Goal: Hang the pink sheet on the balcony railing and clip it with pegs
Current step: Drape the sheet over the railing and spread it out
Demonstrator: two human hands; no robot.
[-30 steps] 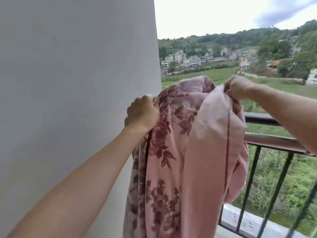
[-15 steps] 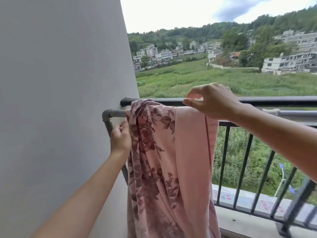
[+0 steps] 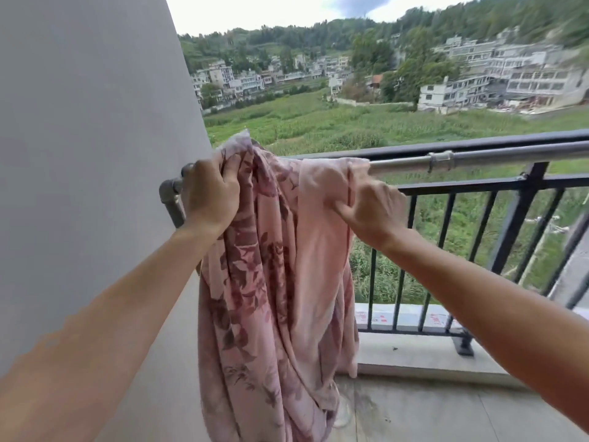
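Note:
The pink sheet point(image 3: 277, 282), printed with dark red flowers on one side and plain pink on the other, hangs bunched over the silver rail point(image 3: 497, 159) at its left end and reaches down to the floor. My left hand point(image 3: 212, 193) grips the flowered fold near the top, close to the rail's elbow joint. My right hand point(image 3: 371, 208) pinches the plain pink edge just below the rail. No pegs are in view.
A grey wall point(image 3: 89, 138) stands close on the left. The black balcony railing point(image 3: 522, 218) with vertical bars runs to the right behind the silver rail. A concrete floor point(image 3: 446, 413) lies below; fields and buildings are beyond.
The sheet, held up in both hands a second ago, now lies over the silver rail. My left hand has risen to grip its top fold; my right hand has dropped below the rail.

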